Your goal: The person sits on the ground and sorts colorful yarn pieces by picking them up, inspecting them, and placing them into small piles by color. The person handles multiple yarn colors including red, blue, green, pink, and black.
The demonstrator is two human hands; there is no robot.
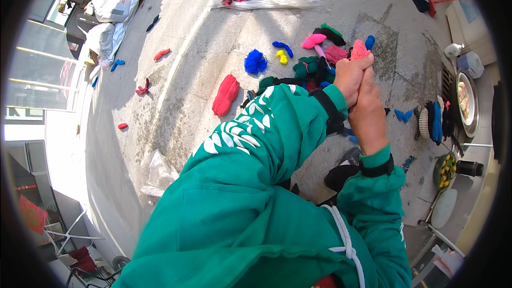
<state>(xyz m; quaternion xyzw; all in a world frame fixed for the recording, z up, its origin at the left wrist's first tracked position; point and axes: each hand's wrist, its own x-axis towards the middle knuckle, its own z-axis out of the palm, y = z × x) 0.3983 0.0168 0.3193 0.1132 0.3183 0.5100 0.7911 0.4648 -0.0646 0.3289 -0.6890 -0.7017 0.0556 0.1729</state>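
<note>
My left hand (349,77) grips the lower end of a coral yarn bundle (360,49), whose loose tuft sticks up above the fingers. Pressed against it, my right hand (368,114) pinches the same bundle from the right; its palm side is hidden. Beyond the hands lies a heap of yarn bundles: a bright pink one (314,41), a rose one (337,54), a dark green one (307,67) and a black one (330,37). A small blue bundle (370,42) lies just past the coral tuft. Left of the heap are a blue tangle (256,61), a yellow bundle (281,57) and a large red bundle (226,95).
Small red and blue bundles lie scattered on the paved ground at left. A clear plastic bag (159,172) lies near my left sleeve. Long white strands (276,2) stretch across the far ground. At right stand a metal basin (467,102), a brush (424,123) and a bowl (446,171).
</note>
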